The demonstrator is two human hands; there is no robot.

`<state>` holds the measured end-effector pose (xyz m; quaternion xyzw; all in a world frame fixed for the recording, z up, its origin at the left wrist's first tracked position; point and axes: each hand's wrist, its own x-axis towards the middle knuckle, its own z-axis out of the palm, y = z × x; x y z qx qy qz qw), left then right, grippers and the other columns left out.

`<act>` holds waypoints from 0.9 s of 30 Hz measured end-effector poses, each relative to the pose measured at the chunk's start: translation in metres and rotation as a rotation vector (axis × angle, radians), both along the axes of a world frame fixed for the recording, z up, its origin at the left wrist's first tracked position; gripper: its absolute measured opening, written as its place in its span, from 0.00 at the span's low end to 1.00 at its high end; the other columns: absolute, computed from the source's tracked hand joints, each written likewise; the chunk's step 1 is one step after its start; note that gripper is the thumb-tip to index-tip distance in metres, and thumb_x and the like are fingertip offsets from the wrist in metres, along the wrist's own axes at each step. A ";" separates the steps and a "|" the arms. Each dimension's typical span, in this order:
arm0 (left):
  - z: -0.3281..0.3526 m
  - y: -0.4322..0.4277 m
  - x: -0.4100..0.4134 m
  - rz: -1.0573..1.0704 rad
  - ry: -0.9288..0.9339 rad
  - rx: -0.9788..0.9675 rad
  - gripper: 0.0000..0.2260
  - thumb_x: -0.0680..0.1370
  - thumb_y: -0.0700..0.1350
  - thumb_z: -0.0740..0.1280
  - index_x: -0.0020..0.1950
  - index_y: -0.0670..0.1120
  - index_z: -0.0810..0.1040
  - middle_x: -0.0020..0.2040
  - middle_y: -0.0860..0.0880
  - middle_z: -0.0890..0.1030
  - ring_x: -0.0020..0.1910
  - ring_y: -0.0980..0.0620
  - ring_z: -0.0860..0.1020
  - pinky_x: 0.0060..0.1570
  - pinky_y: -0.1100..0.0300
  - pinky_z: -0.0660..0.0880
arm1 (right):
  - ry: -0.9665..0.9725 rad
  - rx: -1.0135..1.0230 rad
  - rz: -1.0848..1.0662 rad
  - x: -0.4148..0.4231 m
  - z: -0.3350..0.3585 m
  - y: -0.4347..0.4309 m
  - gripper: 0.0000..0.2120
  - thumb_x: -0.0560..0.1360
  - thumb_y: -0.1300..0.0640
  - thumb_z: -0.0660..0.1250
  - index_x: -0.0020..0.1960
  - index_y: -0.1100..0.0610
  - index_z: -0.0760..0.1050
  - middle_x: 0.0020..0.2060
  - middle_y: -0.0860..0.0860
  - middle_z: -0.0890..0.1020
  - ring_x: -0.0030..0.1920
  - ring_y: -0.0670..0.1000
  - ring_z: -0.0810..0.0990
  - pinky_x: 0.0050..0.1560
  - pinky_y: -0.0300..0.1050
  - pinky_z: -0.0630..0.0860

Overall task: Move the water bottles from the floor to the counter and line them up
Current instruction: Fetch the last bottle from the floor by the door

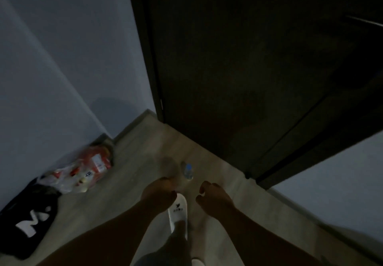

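A: Where's the water bottle (188, 171)?

B: Upright on the floor (223, 184), cap up, near the dark door's (238, 74) bottom edge, just ahead of both hands and between them

A: Which is nearer?

B: The left hand (159, 192), I judge, slightly. It's loosely curled and empty; the right hand (213, 196) is half-curled and empty too. Reach forward and down

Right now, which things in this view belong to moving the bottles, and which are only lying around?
For the job:
- water bottle, upright on the floor
- left hand and right hand, both empty, reaching down

Only lying around:
- red and white plastic bag
- black bag
- white slipper
- dark door
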<state>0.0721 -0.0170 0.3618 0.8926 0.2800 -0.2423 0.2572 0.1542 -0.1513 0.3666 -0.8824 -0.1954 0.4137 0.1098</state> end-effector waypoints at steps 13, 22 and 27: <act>-0.039 0.092 0.111 0.117 0.098 -0.081 0.17 0.79 0.47 0.60 0.68 0.51 0.69 0.64 0.49 0.75 0.62 0.50 0.74 0.53 0.59 0.72 | 0.110 -0.093 0.145 0.129 -0.036 0.107 0.17 0.79 0.53 0.60 0.67 0.55 0.67 0.59 0.54 0.75 0.51 0.50 0.76 0.53 0.45 0.74; -0.110 0.113 0.141 0.460 0.193 -0.226 0.15 0.78 0.47 0.62 0.65 0.51 0.72 0.60 0.48 0.78 0.58 0.49 0.77 0.53 0.57 0.76 | 0.179 -0.273 0.391 0.182 -0.119 0.150 0.15 0.77 0.52 0.60 0.63 0.55 0.70 0.59 0.56 0.76 0.57 0.56 0.76 0.54 0.50 0.73; -0.180 0.116 0.158 0.565 0.229 -0.283 0.12 0.79 0.46 0.61 0.62 0.50 0.74 0.57 0.47 0.79 0.54 0.48 0.78 0.53 0.55 0.77 | 0.231 -0.310 0.425 0.197 -0.202 0.171 0.15 0.77 0.53 0.61 0.62 0.55 0.71 0.58 0.55 0.77 0.57 0.56 0.77 0.54 0.49 0.75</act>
